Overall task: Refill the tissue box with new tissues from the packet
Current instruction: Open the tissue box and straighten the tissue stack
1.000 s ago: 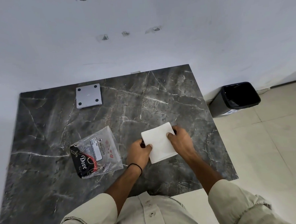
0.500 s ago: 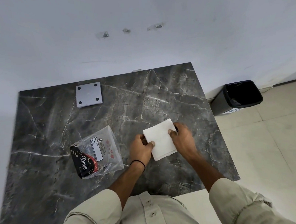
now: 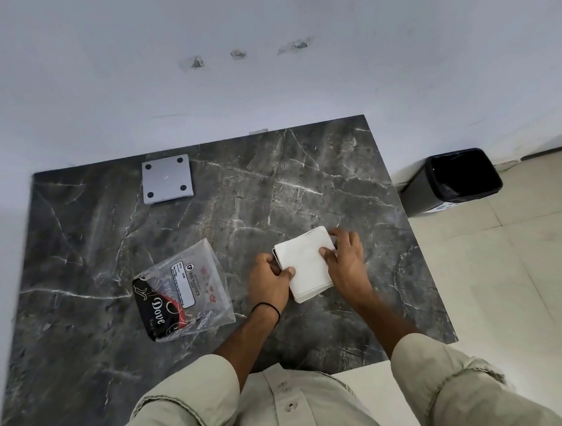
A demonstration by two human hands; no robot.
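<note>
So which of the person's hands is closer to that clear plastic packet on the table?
Left. The left hand grips the tissue stack just right of the plastic packet, not touching it. The right hand holds the stack's far side, farther from the packet.

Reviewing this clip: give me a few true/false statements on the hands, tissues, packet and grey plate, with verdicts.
1. Both hands grip the white tissue stack. True: left hand and right hand hold opposite sides.
2. The plastic packet lies to the right of the stack. False: it lies to its left on the marble table.
3. The grey square plate sits near the wall, untouched. True.
4. The black bin stands on the table. False: it stands on the floor beside it.
</note>
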